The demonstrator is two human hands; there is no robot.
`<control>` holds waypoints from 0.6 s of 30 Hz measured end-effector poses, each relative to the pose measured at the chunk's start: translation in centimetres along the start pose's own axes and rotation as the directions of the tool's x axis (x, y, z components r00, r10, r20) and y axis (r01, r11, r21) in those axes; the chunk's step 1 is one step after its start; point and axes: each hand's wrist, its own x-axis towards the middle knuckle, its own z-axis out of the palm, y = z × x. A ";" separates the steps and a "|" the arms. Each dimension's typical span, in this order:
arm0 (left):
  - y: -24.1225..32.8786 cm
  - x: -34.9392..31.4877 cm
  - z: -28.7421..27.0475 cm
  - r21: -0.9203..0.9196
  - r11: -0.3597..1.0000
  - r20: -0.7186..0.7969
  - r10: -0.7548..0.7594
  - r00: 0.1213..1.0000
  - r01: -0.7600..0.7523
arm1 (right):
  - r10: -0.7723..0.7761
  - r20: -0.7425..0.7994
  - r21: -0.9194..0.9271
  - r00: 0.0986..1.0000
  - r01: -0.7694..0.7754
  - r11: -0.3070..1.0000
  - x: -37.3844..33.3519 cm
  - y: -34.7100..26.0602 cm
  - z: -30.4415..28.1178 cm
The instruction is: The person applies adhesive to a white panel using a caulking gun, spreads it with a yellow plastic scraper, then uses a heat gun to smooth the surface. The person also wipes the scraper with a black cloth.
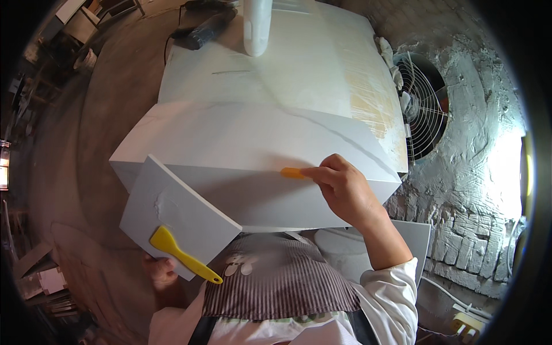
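Note:
In front of me lies a white slab (230, 132) with grey veins, its front edge bending down into a vertical face. My right hand (351, 195) pinches a small flat orange scraper (292, 172), which touches that front edge right of the middle. At the lower left, my left hand (161, 270) grips the lower edge of a tilted white board (187, 207); most of its fingers are hidden beneath. A smear of white paste (161, 204) is on the board. Below the paste rests a yellow putty knife (181, 253), its handle sticking out past the board's edge.
Behind the slab, a worktable (310, 69) carries a dark power tool (207, 31). A white rounded object (257, 29) reaches in from the top. At right are a caged fan (422, 109) and a rough wall (477, 190). A white bucket (345, 247) stands under the slab.

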 end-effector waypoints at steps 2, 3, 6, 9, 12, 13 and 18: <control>-0.1 0.0 0.5 -0.005 1.000 0.009 -0.012 1.000 0.012 | 0.039 0.008 0.006 0.999 -0.039 0.999 -0.7 0.9 -0.8; -0.2 -0.1 0.3 -0.001 1.000 0.013 -0.016 1.000 0.016 | 0.064 0.011 0.011 0.998 -0.064 0.998 -1.1 1.5 -1.4; -1.0 -0.3 -0.8 0.013 1.000 0.044 0.020 0.999 -0.021 | 0.116 -0.011 -0.012 0.993 -0.116 0.993 -2.8 3.1 -3.4; -0.7 -0.3 0.7 0.008 1.000 0.035 0.022 0.999 -0.023 | 0.174 -0.019 -0.045 0.985 -0.175 0.984 -4.2 4.6 -5.1; -0.7 -0.6 1.2 0.004 1.000 0.033 0.021 0.999 -0.021 | 0.224 -0.021 -0.057 0.974 -0.225 0.973 -5.4 6.0 -6.6; -0.8 -0.8 0.9 0.005 1.000 0.037 0.026 0.999 -0.026 | 0.216 -0.049 -0.108 0.975 -0.221 0.969 -5.8 6.2 -7.2; -0.8 -3.0 -2.6 0.660 0.298 0.398 0.641 0.657 -0.690 | -0.003 -0.226 -0.005 0.974 0.002 1.000 -6.8 2.6 -9.6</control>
